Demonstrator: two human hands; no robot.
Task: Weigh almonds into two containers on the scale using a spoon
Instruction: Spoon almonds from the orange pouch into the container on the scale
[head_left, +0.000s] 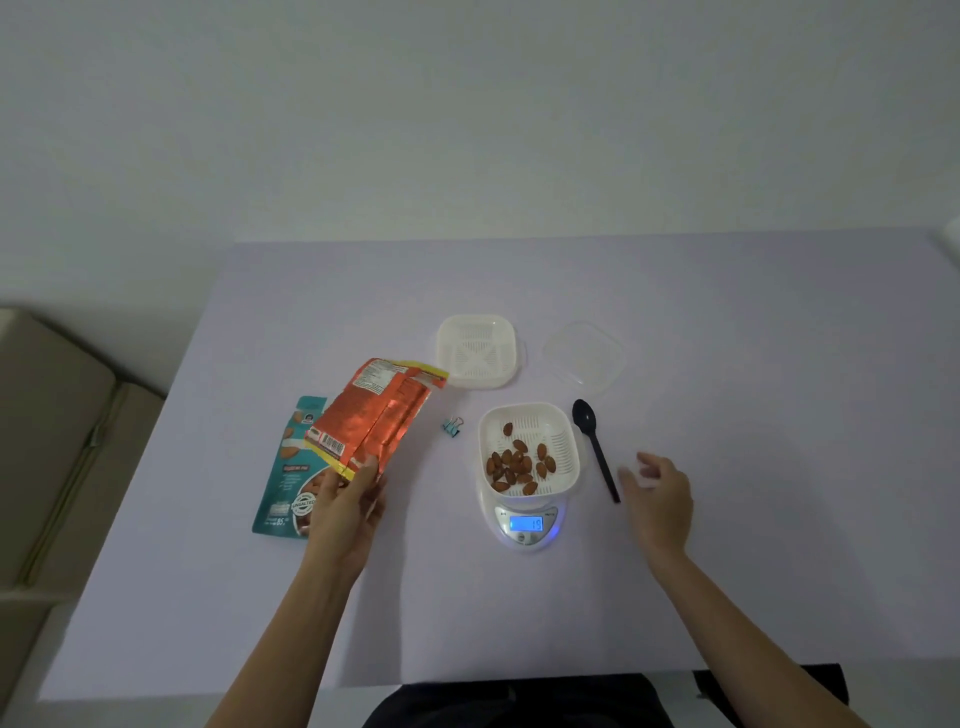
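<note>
Blue binder clip (453, 427) on pale table (727, 571), clear lid (583, 356), beige cushion (52, 441) at left

Item count: two white containers (477, 332) (567, 446), two almond pouches (374, 415) (283, 493), one clear lid (582, 356), one black spoon (597, 452), one binder clip (453, 427), one scale (527, 538).

Looks like someone's home: beige sofa cushions (52, 415) to the left of the bag (379, 415) that the left hand (345, 506) grips, plain white wall (467, 130) beyond it, kitchen scale (525, 535) to its right on a pale table (519, 623).
</note>
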